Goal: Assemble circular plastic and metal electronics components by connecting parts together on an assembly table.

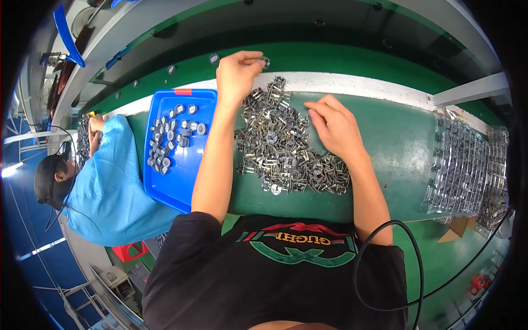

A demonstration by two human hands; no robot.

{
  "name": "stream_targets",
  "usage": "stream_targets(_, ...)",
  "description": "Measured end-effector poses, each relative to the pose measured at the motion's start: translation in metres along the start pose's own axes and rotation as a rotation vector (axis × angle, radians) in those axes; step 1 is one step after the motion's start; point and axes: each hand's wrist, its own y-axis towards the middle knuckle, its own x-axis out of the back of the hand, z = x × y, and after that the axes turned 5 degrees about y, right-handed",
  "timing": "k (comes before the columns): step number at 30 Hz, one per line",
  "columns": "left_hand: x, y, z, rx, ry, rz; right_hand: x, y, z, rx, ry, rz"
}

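My left hand [237, 76] is raised over the far edge of the bench, its fingertips pinched on a small round part [265, 61] with dark and metallic bits. Below it spreads a heap of small metal-pronged parts [280, 148], dark and silvery, tangled together on the green bench top. Just right of the heap hovers my right hand [336, 127]. Its index finger points left, with the thumb slightly apart and nothing visible between them. Beside my left forearm lies a blue tray [190, 170] holding several round grey-and-black pieces [170, 133].
Beyond a white rail [352, 83] runs a green strip [308, 58] carrying spaced round parts [214, 58]. Clear plastic trays [456, 165] are stacked at the right. A co-worker in a blue top [118, 187] works at the left. A black cable [418, 264] loops near my right elbow.
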Motion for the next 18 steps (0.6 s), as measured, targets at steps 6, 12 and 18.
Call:
stream_targets(6,-0.015,0.082,0.024,0.059,0.165,-0.132,0.0,-0.003,-0.006,0.004,0.048,0.101)
stream_targets(12,-0.012,0.106,0.043,-0.035,0.333,-0.044,0.002,-0.007,-0.008,0.017,0.055,0.096)
stream_targets(18,0.022,0.076,0.045,-0.247,0.955,-0.205,-0.002,-0.013,-0.007,0.134,-0.123,0.037)
